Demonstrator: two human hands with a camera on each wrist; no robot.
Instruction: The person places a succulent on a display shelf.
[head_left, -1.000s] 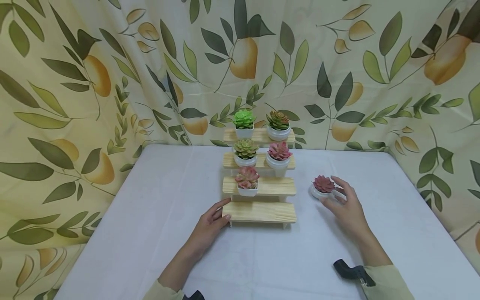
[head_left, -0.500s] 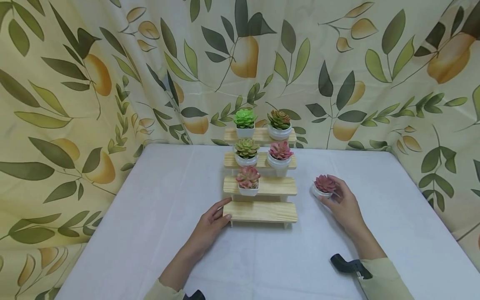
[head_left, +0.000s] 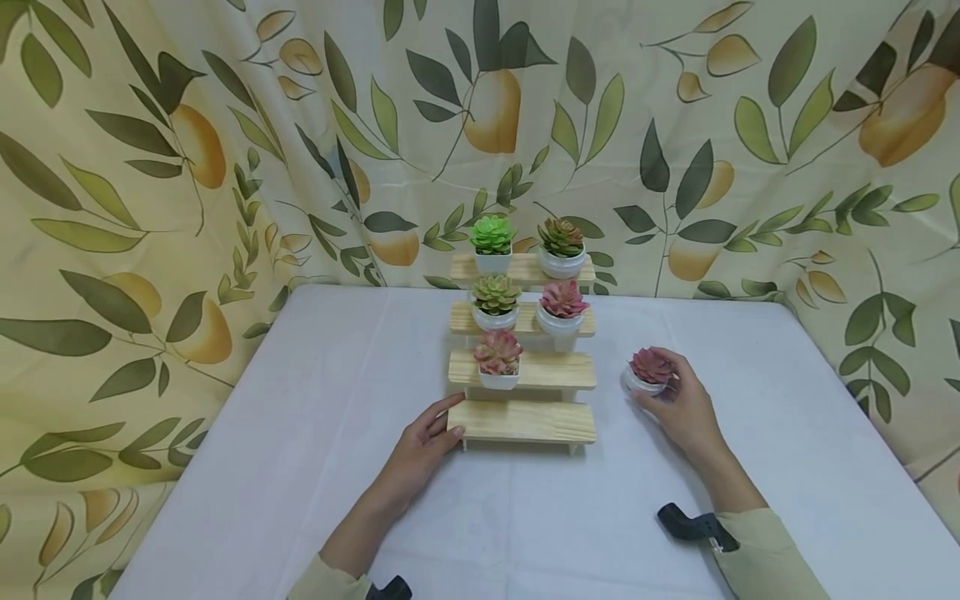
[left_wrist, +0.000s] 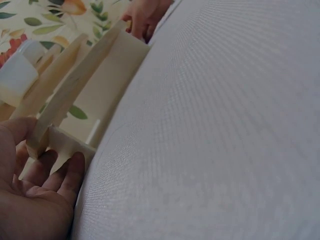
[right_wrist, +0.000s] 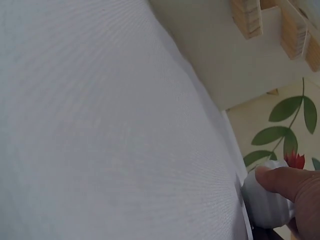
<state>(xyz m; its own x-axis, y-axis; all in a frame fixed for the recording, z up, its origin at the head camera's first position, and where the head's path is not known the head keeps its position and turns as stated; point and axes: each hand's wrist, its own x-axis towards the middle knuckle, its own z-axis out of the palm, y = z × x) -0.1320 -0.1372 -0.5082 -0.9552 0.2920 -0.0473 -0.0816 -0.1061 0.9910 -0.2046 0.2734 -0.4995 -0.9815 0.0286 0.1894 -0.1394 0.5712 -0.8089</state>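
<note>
My right hand (head_left: 688, 417) holds a small potted succulent (head_left: 649, 367) with dark pink leaves, right of the wooden stand. In the right wrist view the thumb presses on the side of its white pot (right_wrist: 267, 202), which is right at the tablecloth. At the left end of the tiered stand's lowest board (head_left: 525, 422), my left hand (head_left: 418, 454) grips the edge. The left wrist view shows its thumb on the board and the fingers (left_wrist: 72, 175) curled against the side support.
Two green succulents (head_left: 492, 236) (head_left: 496, 296), a brown-green one (head_left: 561, 242) and two pink ones (head_left: 564, 302) (head_left: 498, 354) stand in white pots on the upper three boards. A white cloth (head_left: 337, 375) covers the table; a leaf-patterned curtain (head_left: 315, 150) hangs behind.
My right hand has closed in on the dark pink potted succulent and now grips it, its fingers wrapping the far side. My left hand stays on the stand.
</note>
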